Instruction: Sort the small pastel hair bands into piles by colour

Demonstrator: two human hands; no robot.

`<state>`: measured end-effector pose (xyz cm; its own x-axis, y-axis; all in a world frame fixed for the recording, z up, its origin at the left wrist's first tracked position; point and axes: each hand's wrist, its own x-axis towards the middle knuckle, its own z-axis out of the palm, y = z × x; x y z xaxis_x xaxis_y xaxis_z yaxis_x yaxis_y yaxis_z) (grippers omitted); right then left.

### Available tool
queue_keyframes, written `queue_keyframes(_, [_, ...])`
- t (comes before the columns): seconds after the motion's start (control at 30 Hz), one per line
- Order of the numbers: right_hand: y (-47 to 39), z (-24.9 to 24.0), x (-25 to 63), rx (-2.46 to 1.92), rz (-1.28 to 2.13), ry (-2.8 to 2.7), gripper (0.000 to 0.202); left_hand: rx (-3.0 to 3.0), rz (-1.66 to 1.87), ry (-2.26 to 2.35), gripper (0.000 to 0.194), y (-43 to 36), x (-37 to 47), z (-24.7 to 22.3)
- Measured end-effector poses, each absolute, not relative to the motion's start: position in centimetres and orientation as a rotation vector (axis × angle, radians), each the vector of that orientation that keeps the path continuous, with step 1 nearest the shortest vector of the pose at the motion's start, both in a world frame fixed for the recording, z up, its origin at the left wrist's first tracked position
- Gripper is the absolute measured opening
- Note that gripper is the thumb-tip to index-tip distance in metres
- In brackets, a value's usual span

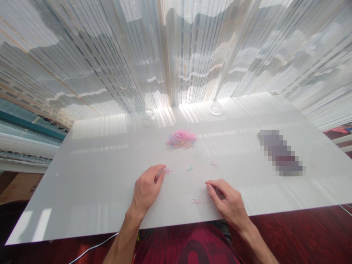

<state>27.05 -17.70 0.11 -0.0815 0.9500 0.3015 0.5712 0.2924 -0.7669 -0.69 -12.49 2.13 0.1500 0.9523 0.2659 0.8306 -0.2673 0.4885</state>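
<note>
My left hand (148, 186) rests over the white table (90, 183), thumb and forefinger curled together. Its fingertips are right at a small cluster of pink bands (168, 171); whether one is pinched cannot be made out. My right hand (229, 200) is closed in a pinch, and anything between its fingertips is too small to see. Beside its thumb lie a few thin pink loops (195, 201). Between and beyond the hands are a small blue cluster (190, 168) and a pale pink one (213, 165). Farther back sits a heap of thin multicoloured bands (181, 139).
A clear round dish or lid (216, 109) lies near the table's back edge, with another faint clear round item (149, 114) to its left. A blurred-out oblong object (282, 154) lies on the right. Sheer striped curtains (170, 55) hang behind the table.
</note>
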Motion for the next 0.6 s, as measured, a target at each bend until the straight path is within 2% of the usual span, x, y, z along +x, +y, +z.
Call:
queue_keyframes(0.3, [-17.7,0.1,27.0,-1.377,0.598,-1.758,0.011,2.178,0.754,1.809,0.017,-13.1,0.1,1.9])
queue_keyframes(0.6, [-17.7,0.0,27.0,-1.377,0.598,-1.763,0.011,2.194,0.745,1.755,0.02,-13.0,0.4,2.0])
